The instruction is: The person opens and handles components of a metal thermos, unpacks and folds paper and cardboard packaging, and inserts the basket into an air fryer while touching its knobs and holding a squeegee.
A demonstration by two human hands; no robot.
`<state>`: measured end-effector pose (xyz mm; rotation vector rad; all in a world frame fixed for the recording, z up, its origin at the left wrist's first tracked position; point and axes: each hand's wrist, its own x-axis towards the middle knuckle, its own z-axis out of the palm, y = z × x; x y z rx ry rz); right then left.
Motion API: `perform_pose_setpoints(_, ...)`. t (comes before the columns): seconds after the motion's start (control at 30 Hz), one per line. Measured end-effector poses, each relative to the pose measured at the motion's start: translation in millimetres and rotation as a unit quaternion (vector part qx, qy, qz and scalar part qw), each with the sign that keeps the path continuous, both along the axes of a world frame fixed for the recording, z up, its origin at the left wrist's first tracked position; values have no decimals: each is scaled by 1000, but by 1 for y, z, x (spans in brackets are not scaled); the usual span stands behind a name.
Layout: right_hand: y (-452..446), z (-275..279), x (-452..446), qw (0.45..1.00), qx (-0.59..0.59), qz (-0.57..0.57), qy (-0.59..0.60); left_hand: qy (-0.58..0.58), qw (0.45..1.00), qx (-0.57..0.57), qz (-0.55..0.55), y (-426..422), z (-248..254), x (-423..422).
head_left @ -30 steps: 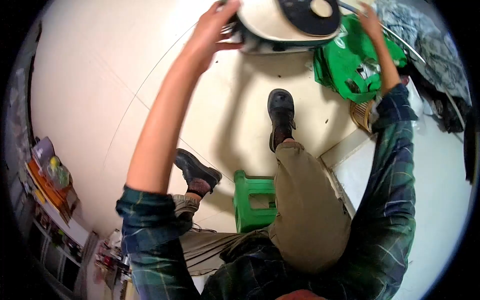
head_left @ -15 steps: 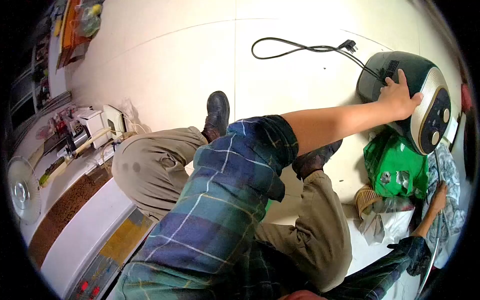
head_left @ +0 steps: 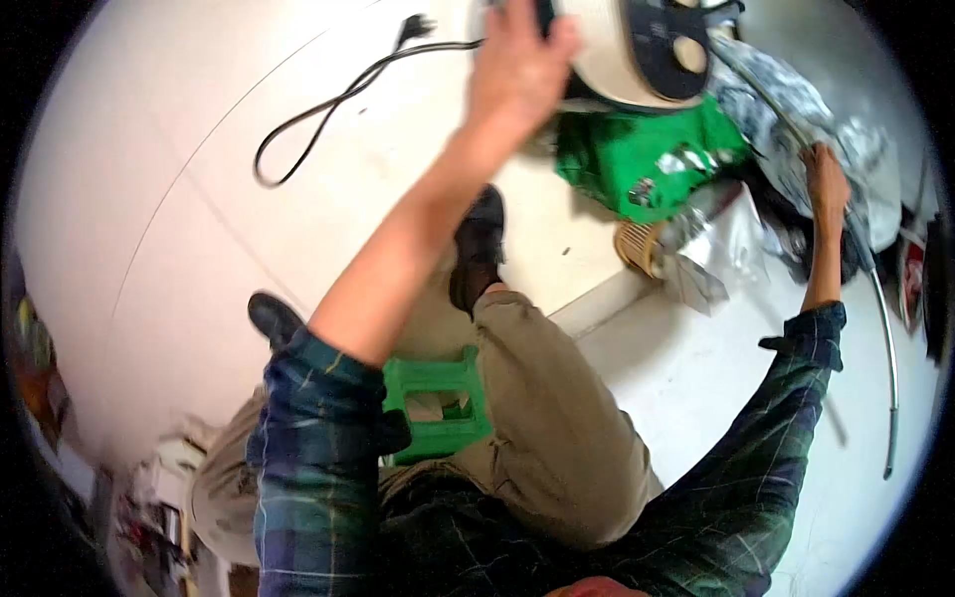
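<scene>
Since half a second ago the view has swung round, bringing the appliance (head_left: 597,55) to the top edge; since a full second ago the right hand (head_left: 826,184) has gone from loose fingers beside the pole (head_left: 881,318) to a fist around it. The left hand (head_left: 515,75) is on the appliance, as it was half a second ago.

The left fingers are spread over the dark body, thumb apart; their tips blur at the picture's edge, so I cannot tell how firmly they press. The right fingers are curled closed on the pole, which runs out both ways from the fist, its grey tip well below the knuckles.

Just right of the left thumb is the appliance's cream front, with a dark panel and a round knob. Left of the left fingers, the black cord (head_left: 343,98) lies looped on the floor, its plug (head_left: 414,30) nearest the top edge. Below and right of them sits the green bag (head_left: 652,164). Around the right fist is a crumpled patterned cloth (head_left: 781,85); to its left are a clear plastic bag (head_left: 731,239) and, farther off, a woven basket (head_left: 640,247). Well below the left fingers stands a green stool (head_left: 438,374).
</scene>
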<state>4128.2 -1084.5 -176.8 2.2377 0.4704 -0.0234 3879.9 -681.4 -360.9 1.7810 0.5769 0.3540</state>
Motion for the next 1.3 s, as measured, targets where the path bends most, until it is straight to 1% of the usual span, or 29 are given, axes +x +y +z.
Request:
perform_pose_setpoints(0.03, -5, 18, -8, 999, 37, -3, -23, -42, 993, -106, -40, 11, 23, -16)
perform_pose_setpoints(0.07, -8, 31, -15, 996, 72, -1, -43, -54, 985, -162, -30, 8, 34, -21)
perform_pose_setpoints(0.1, 0, 45, -23, 996, 67, -3, -52, -50, 992, -109, -26, 7, 33, -22)
perform_pose_setpoints(0.13, -3, 34, -20, 995, 86, -15, -42, -35, 997, -58, -29, -12, 10, -4)
perform_pose_setpoints(0.2, 29, 39, -31, 989, 139, -34, -42, -50, 998, -25, -19, -28, 11, 8)
perform_pose_setpoints(0.27, 88, 47, -52, 979, 203, -31, 10, 102, 994, -31, -28, -35, 33, 15)
perform_pose_setpoints(0.3, 107, 38, -46, 963, 261, 48, 46, 47, 999, -19, 18, -34, 31, 9)
perform_pose_setpoints(0.33, 142, 18, -54, 929, 353, 83, 79, -28, 997, 30, 71, -21, 24, -11)
perform_pose_setpoints(0.37, 143, 30, -60, 903, 395, 106, 133, -33, 965, 258, 40, -40, 21, -16)
perform_pose_setpoints(0.4, 171, 8, -39, 831, 431, 245, 254, 13, 991, 131, 7, -33, 31, -22)
perform_pose_setpoints(0.43, 203, -4, -27, 787, 366, 373, 328, 69, 998, 0, -9, -27, 45, -28)
perform_pose_setpoints(0.47, 235, -4, -59, 747, 390, 361, 399, 133, 985, -112, -10, -21, 53, -30)
perform_pose_setpoints(0.53, 271, -8, -150, 689, 448, 170, 543, 89, 983, -149, -64, -42, 51, -57)
perform_pose_setpoints(0.57, 281, -14, -189, 664, 447, 104, 591, 102, 975, -133, -147, -48, 51, -81)
perform_pose_setpoints(0.63, 302, -34, -251, 630, 433, 20, 644, 180, 925, -103, -320, -7, 45, -164)
perform_pose_setpoints(0.67, 303, -50, -273, 617, 437, -16, 654, 213, 839, 77, -495, -19, -16, -176)
perform_pose_setpoints(0.7, 302, -61, -290, 615, 432, -25, 659, 216, 811, 73, -540, -3, -9, -223)
perform_pose_setpoints(0.77, 302, -79, -323, 634, 402, 14, 661, 334, 792, 126, -496, 22, 47, -323)
perform_pose_setpoints(0.8, 302, -83, -338, 631, 399, 37, 664, 385, 769, 134, -493, 26, 97, -332)
perform_pose_setpoints(0.83, 280, -102, -326, 612, 391, 7, 688, 434, 742, 142, -491, 29, 143, -338)
perform_pose_setpoints(0.87, 287, -89, -342, 600, 374, -16, 707, 421, 745, 140, -499, 28, 179, -348)
perform_pose_setpoints(0.9, 294, -77, -356, 593, 389, -13, 705, 388, 772, 179, -470, 28, 238, -364)
perform_pose_setpoints(0.93, 300, -76, -367, 584, 402, -12, 706, 326, 813, 229, -424, 24, 277, -385)
perform_pose_setpoints(0.97, 312, -65, -372, 606, 375, -3, 701, 255, 855, 246, -379, 18, 295, -400)
perform_pose_setpoints(1.0, 322, -44, -385, 608, 368, 18, 704, 145, 914, 259, -278, 10, 303, -416)
perform_pose_setpoints(1.03, 332, -20, -403, 590, 391, 24, 706, 87, 948, 234, -196, 6, 307, -430)
perform_pose_setpoints(1.1, 325, -36, -386, 547, 370, 39, 750, 98, 934, 298, -168, -4, 293, -426)
perform_pose_setpoints(1.2, 308, 5, -402, 590, 327, 41, 737, 133, 904, 384, -137, 26, 320, -447)
perform_pose_setpoints(1.3, 285, 34, -421, 643, 300, 48, 703, 144, 909, 385, -77, 36, 310, -420)
